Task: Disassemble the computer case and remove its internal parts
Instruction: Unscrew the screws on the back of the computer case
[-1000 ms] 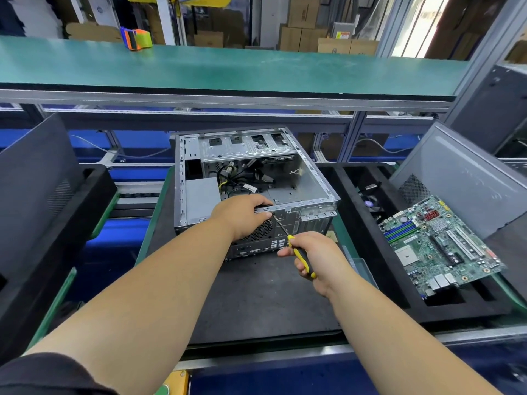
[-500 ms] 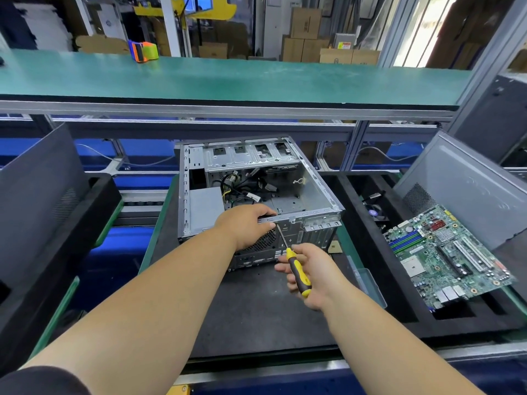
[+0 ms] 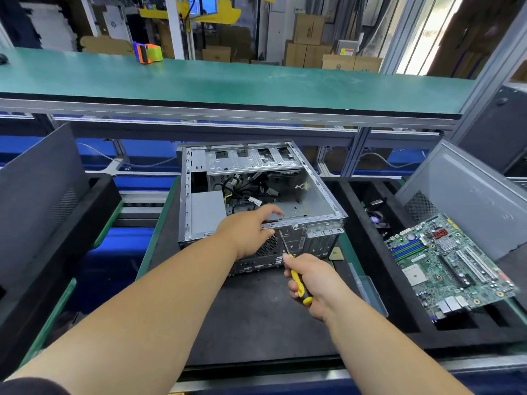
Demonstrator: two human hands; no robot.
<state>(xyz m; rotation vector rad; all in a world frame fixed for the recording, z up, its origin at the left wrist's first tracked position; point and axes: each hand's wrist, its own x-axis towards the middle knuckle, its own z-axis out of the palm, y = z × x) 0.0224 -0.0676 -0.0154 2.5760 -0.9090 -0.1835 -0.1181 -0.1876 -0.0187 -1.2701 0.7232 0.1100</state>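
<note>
Screwdriver set against the rear panel of an opened computer case [image 3: 256, 201] while the other hand steadies its top edge.

The case lies open side up on a dark mat [image 3: 256, 317] in the middle of the bench, cables [image 3: 242, 195] and a grey power supply [image 3: 206, 210] visible inside. The left hand [image 3: 251, 232] grasps the near top rail of the case, fingers curled over the edge. The right hand [image 3: 313, 283], near and just right of the left, is clenched around the yellow-and-black handle of a screwdriver [image 3: 296, 280]; its shaft slants up and left to the rear panel just below the left fingers. To the right, a green motherboard [image 3: 447, 266] lies tilted in a black foam tray [image 3: 422, 337], with a grey side panel [image 3: 470, 201] leaning behind it. On the far green shelf [image 3: 228, 81] sits an orange-and-green tape dispenser [image 3: 148, 52].
</note>
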